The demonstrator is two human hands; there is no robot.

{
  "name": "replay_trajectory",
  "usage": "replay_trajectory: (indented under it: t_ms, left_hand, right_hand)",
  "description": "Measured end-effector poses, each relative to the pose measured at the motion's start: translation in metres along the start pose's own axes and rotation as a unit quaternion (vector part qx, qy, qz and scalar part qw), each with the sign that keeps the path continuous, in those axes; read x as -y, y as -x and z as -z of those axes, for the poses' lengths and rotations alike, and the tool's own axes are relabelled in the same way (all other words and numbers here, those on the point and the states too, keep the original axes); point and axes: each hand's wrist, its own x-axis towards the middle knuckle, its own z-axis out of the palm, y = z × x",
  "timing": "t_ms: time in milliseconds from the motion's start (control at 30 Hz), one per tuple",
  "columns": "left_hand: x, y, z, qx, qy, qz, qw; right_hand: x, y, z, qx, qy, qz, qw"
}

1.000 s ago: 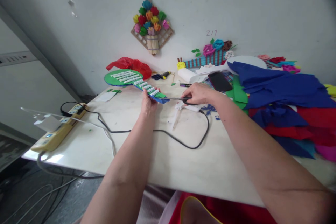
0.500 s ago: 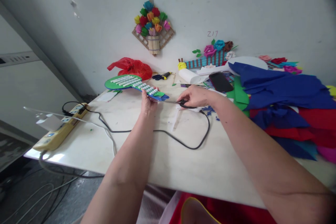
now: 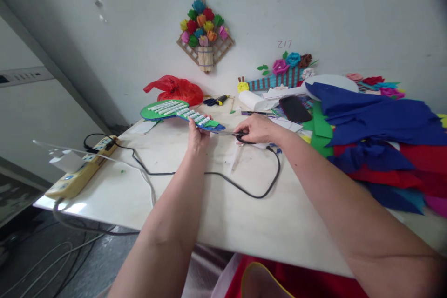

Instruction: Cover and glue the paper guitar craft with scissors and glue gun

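Note:
My left hand (image 3: 198,136) is closed around the narrow end of a green and blue paper craft (image 3: 164,109), which has rows of white rolled strips across its top and is held above the table. My right hand (image 3: 256,128) grips black-handled scissors (image 3: 240,138). Their blades point left and reach the blue tip of the craft; whether they are open or closed there I cannot tell. Below the scissors a pale, see-through strip (image 3: 236,160) lies on the table, close to a few blue scraps (image 3: 277,149).
A black cable (image 3: 240,188) loops over the white table (image 3: 244,228) from a power strip (image 3: 84,167) at the left. Behind lie a red plastic bag (image 3: 178,91), pliers (image 3: 216,100) and a phone (image 3: 295,109). Blue crepe paper (image 3: 377,116) heaps at the right.
My right hand and the scissors have shifted slightly left, closer to the craft's blue tip. My left hand still holds the craft in nearly the same place.

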Motion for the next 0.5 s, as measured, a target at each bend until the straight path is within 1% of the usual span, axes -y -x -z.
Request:
replay_trajectory:
  t_ms: [200, 367, 500]
  left_hand:
    - [-0.0003, 0.0018, -0.002, -0.013, -0.003, -0.006, 1.0]
    - [-0.0008, 0.0018, -0.0013, -0.005, -0.006, -0.009, 1.0]
    - [-0.0004, 0.0002, 0.0007, 0.001, -0.013, -0.015, 1.0]
  right_hand:
    - [-0.0012, 0.0001, 0.0012, -0.009, -0.006, -0.019, 1.0]
    - [-0.0036, 0.0007, 0.0039, -0.014, 0.002, -0.026, 1.0]
    - [-0.0008, 0.0016, 0.0058, -0.023, 0.009, -0.022, 0.999]
